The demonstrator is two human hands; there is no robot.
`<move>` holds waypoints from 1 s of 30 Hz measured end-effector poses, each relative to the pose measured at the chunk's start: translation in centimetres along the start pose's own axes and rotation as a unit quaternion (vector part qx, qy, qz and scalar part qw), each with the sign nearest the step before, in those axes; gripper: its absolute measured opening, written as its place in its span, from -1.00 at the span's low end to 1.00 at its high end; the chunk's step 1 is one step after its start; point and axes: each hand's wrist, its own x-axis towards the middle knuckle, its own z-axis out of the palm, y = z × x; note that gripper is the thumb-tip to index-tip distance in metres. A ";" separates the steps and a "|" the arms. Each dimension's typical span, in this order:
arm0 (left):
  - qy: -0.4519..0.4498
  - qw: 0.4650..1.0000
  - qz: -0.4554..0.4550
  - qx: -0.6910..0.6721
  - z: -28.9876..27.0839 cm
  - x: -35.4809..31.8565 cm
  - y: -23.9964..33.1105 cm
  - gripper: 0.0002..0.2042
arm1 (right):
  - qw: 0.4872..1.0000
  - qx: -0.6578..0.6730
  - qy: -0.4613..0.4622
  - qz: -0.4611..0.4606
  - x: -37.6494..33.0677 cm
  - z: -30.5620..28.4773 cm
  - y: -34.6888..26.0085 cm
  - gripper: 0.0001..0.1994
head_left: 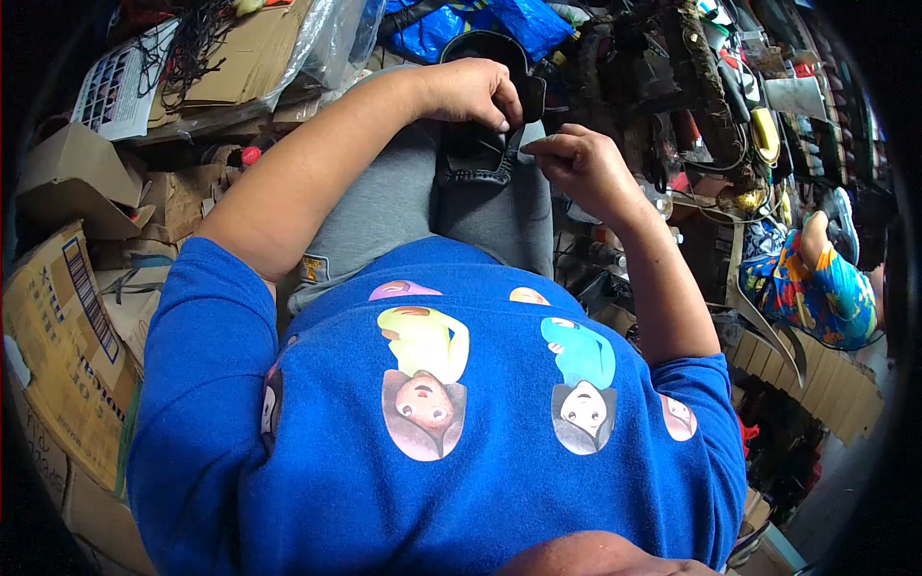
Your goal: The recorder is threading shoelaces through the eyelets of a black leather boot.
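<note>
A black shoe (477, 154) lies on my lap, on grey trousers, its toe pointing toward me. My left hand (471, 91) is closed over the shoe's upper edge near the heel opening. My right hand (576, 163) sits just to the right of the shoe with fingers pinched together on something small and thin that I cannot make out. My blue printed shirt fills the lower part of the view.
Cardboard boxes (67, 326) are piled at the left. A blue plastic bag (499, 24) and tangled cords lie beyond my knees. Cluttered tools and bottles (749, 125) crowd the right. Another person in bright patterned clothes (816, 278) sits at the far right.
</note>
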 end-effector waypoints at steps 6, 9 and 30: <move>0.001 1.000 0.004 0.009 -0.1 0.1 -0.1 -0.74 | 0.989 0.136 -0.053 0.026 0.8 0.5 3.2 -0.78; -0.010 0.998 0.043 0.046 -0.3 0.0 -0.4 -0.69 | 0.978 0.180 -0.092 0.048 1.2 0.5 4.6 -0.77; -0.039 0.999 -0.015 -0.002 -0.1 0.6 -0.3 -0.76 | 0.988 0.145 -0.023 0.038 0.4 0.9 3.0 -0.78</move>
